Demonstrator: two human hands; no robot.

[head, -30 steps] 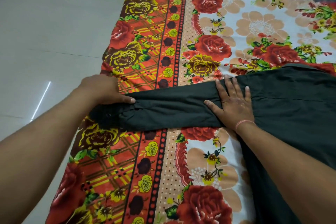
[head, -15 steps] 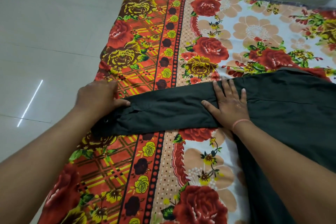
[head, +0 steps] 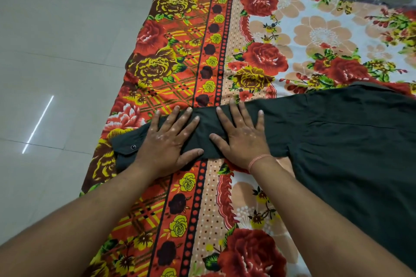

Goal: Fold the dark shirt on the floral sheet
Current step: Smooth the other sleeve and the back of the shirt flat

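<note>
So the dark shirt (head: 351, 141) is lying on the floral sheet (head: 258, 56), with the body of it off to the right side of the view and running out of frame, and one long sleeve (head: 202, 128) stretched out to the left across the red and orange border. That sleeve is the bit that matters here. Its long axis runs pretty much left to right, sloping a little down toward the cuff (head: 126, 150), which sits at the far left end near the sheet's edge, with a small button showing on it.

Both hands are flat on the sleeve, palms down, fingers spread wide, holding nothing, just pressing. The left hand (head: 171, 139) is on the cuff half and the right hand (head: 242, 135) is just beside it, closer to the shoulder seam. The thumbs nearly meet in the middle but I think there's a sliver of fabric between them.

My read: this is smoothing the sleeve before it gets folded in over the body. If so, the fold has to travel rightward along that same axis, so the left hand is the obvious one to bring the cuff across, being nearest it, while the right hand stays as an anchor near the shoulder. Fabric looks thin and floppy, so the cuff could easily twist on the way over
</note>
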